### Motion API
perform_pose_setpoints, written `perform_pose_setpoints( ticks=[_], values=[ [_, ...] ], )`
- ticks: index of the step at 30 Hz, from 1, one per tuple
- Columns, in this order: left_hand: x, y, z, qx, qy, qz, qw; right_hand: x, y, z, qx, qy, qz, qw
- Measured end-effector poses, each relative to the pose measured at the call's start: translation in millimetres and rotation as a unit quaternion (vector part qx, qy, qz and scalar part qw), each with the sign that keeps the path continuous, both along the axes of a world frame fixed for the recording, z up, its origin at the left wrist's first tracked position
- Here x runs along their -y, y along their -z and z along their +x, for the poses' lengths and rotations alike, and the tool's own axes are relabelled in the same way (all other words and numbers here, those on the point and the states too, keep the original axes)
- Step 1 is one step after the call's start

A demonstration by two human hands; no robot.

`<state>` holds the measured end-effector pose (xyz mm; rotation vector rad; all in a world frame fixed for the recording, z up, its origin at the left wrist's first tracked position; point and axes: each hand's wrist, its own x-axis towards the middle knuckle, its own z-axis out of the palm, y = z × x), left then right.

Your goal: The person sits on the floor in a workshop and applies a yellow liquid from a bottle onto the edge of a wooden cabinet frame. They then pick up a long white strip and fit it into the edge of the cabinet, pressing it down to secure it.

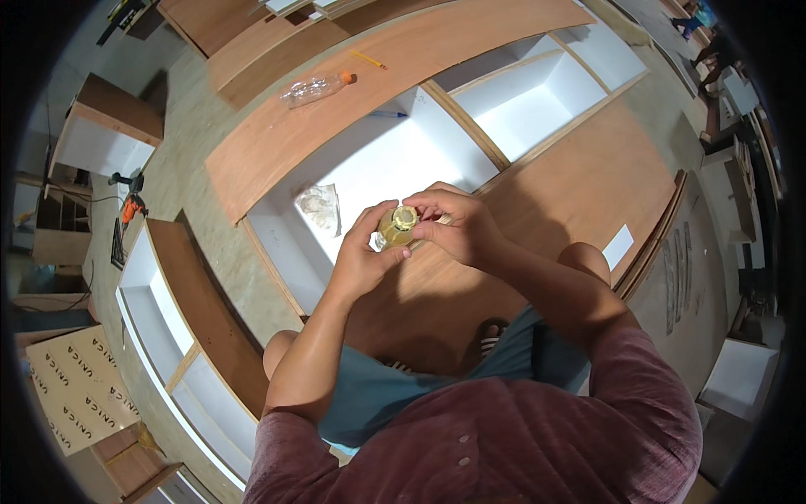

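A small, see-through yellowish bottle (388,239) with a round top is between my two hands, over the near edge of a white-lined cabinet (417,151). My left hand (363,252) is wrapped round the bottle's side, thumb toward me. From the other side, the bent fingers of my right hand (457,225) pinch at its round top. Whether that top is a cap or the bare mouth is too small to tell. Beyond my left hand, a crumpled clear plastic bag (319,207) lies inside the cabinet.
On the cabinet's far plywood panel (252,168) lie a clear plastic bottle (315,89) with an orange cap and a yellow pencil (368,60). A blue pen (388,114) rests inside. An orange drill (132,207) and another cabinet (201,311) are at left. A person (718,55) is far right.
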<state>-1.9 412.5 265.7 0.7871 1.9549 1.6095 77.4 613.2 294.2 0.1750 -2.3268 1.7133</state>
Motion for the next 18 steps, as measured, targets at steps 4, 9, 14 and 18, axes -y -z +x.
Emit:
perform_pose_setpoints(
  ticks=[4,9,14,18],
  values=[
    [3,-5,2,-0.029,-0.009,-0.013,0.999,3,-2,0,-0.008,0.002,0.024,1.000],
    [5,-4,3,-0.053,-0.018,-0.026,0.998,5,-4,3,-0.019,0.006,0.053,0.998],
    [7,0,2,-0.068,-0.039,-0.020,0.997,9,-11,5,-0.029,0.002,0.082,0.996],
    [8,-1,1,-0.106,-0.067,-0.020,0.992,11,-14,5,-0.080,0.026,0.117,0.990]
  ],
)
